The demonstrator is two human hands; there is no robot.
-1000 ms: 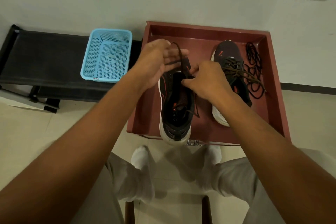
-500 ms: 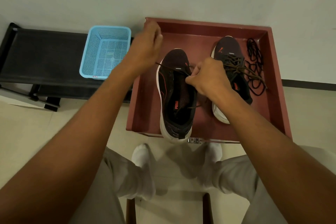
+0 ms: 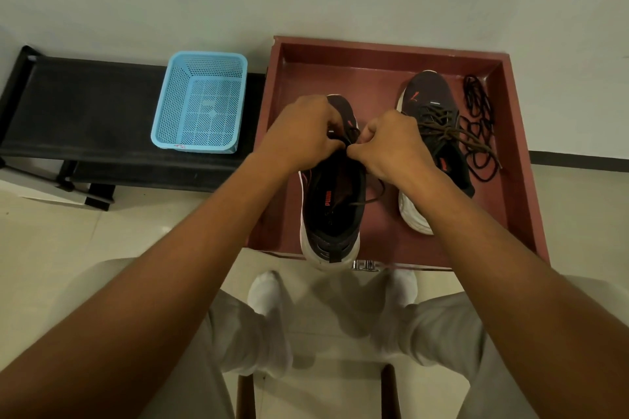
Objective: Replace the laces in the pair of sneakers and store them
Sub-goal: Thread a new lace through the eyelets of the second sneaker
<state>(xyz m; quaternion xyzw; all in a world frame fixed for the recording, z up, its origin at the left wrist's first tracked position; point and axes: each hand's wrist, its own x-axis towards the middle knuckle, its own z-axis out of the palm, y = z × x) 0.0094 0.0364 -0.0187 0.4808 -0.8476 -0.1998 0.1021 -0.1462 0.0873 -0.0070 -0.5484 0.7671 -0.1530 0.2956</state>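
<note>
Two white socks (image 3: 269, 296) stand on the floor, nearest. Past them, the near sneaker (image 3: 332, 211) sits in the red tray (image 3: 517, 180); inside it reads "PUMA". The left hand (image 3: 303, 133) and right hand (image 3: 391, 146) pinch its brown lace (image 3: 369, 197). Farther: the laced sneaker (image 3: 429, 102), black laces (image 3: 480, 133), a blue basket (image 3: 200, 102) on a black bench (image 3: 85, 112).

sneakers (image 3: 332, 201) blk/white soles | tray (image 3: 520, 160) maroon | basket (image 3: 200, 102) lt blue mesh
</note>
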